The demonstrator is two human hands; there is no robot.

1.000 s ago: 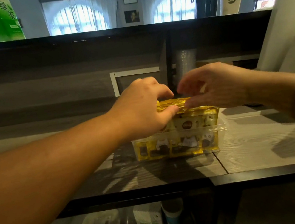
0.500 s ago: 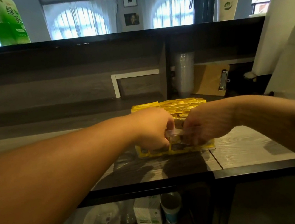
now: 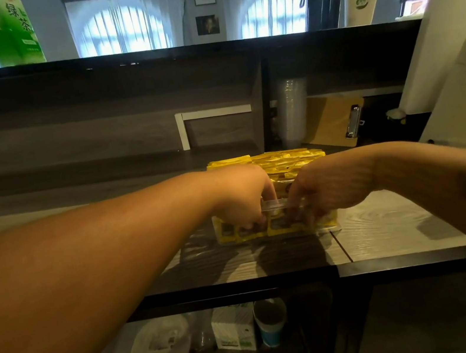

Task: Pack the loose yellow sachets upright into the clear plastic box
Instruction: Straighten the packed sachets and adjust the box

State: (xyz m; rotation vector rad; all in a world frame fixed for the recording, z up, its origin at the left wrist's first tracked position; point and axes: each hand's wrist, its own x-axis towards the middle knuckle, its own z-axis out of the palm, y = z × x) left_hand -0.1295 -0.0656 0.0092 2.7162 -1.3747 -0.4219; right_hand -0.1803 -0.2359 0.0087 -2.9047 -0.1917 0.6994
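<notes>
Box [image 3: 279, 232] stands on the surface [image 3: 390, 229], full of yellow sachets [image 3: 284, 158] packed upright. Left hand [image 3: 241, 198] & right hand [image 3: 325, 188] both grip the box's near rim, fingers curled over its front wall, hands nearly touching.

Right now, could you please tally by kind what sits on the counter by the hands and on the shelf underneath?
Clear boxes: 1, packed with yellow sachets, too many to count
Clipboards: 1
Cup stacks: 1
White cartons: 1
Paper cups: 1
Total: 5, sachets excluded
Both hands, left and right, grip the box.
</notes>
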